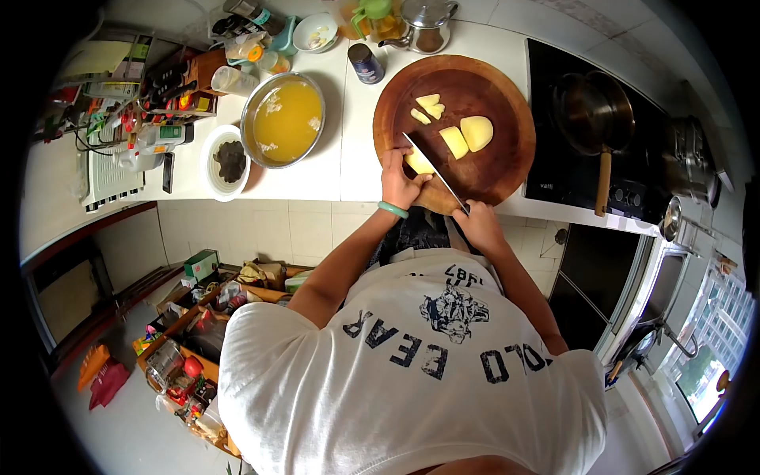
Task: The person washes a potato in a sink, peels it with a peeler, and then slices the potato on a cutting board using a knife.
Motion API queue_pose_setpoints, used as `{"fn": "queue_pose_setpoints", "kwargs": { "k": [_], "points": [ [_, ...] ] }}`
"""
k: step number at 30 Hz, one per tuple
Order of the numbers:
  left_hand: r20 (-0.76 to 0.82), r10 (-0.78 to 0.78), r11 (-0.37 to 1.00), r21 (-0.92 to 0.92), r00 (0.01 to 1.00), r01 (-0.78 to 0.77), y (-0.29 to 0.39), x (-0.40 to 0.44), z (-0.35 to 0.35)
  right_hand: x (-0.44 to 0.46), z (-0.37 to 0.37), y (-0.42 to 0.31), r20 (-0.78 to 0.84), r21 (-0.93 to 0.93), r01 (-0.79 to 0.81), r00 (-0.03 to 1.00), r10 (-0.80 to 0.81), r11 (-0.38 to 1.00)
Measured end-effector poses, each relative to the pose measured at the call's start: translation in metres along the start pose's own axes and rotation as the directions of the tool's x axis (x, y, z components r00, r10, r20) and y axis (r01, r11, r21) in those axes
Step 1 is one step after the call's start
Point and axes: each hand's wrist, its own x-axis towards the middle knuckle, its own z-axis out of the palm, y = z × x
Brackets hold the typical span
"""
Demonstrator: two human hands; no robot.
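Note:
A round wooden cutting board lies on the counter ahead of me. My left hand, with a green bangle at the wrist, presses a yellow potato piece near the board's left front edge. In my right hand is the handle of a kitchen knife, whose blade runs up and left, right beside that piece. Farther in on the board rest a potato half, a thick potato chunk and a few small potato pieces. My fingers partly hide the piece being held.
Left of the board stand a metal bowl of yellow liquid and a white bowl with dark contents. Behind are a dark jar, a kettle and a small white bowl. A pan sits on the black stove at right.

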Motion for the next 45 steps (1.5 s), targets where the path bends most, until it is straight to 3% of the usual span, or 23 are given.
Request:
{"fn": "queue_pose_setpoints", "kwargs": {
  "k": [5, 8, 9, 11, 16, 27, 35, 45],
  "points": [
    [0.017, 0.021, 0.999, 0.024, 1.0, -0.021, 0.001, 0.0, -0.005, 0.008, -0.009, 0.003, 0.022, 0.014, 0.054, 0.998, -0.054, 0.998],
    [-0.005, 0.213, 0.971, 0.112, 0.977, -0.211, 0.013, 0.01, -0.02, 0.008, -0.016, -0.001, 0.063, -0.048, 0.019, 0.998, -0.016, 0.999],
    [-0.005, 0.213, 0.971, 0.11, 0.977, -0.211, 0.008, 0.013, -0.024, 0.008, -0.017, -0.002, 0.063, -0.049, 0.018, 0.998, -0.015, 0.999],
    [0.128, 0.559, 0.822, 0.043, 0.82, -0.567, -0.005, 0.021, -0.028, 0.005, -0.016, -0.004, 0.076, -0.024, -0.007, 0.997, 0.009, 1.0],
    [0.25, 0.643, 0.733, 0.075, 0.724, -0.676, -0.016, 0.028, -0.028, -0.004, -0.017, -0.015, 0.044, 0.01, -0.004, 0.999, 0.003, 1.0],
    [0.232, 0.621, 0.754, 0.083, 0.749, -0.651, -0.019, 0.029, -0.027, -0.016, -0.017, -0.026, -0.006, -0.087, -0.014, 1.0, 0.014, 0.996],
    [0.25, 0.593, 0.781, 0.052, 0.765, -0.622, -0.023, 0.029, -0.027, -0.006, -0.021, -0.024, 0.137, -0.04, -0.158, 0.977, 0.163, 0.987],
    [0.238, 0.617, 0.768, 0.028, 0.75, -0.64, -0.022, 0.03, -0.026, 0.014, -0.003, -0.009, 0.052, -0.064, -0.105, 0.993, 0.109, 0.992]
  ]
}}
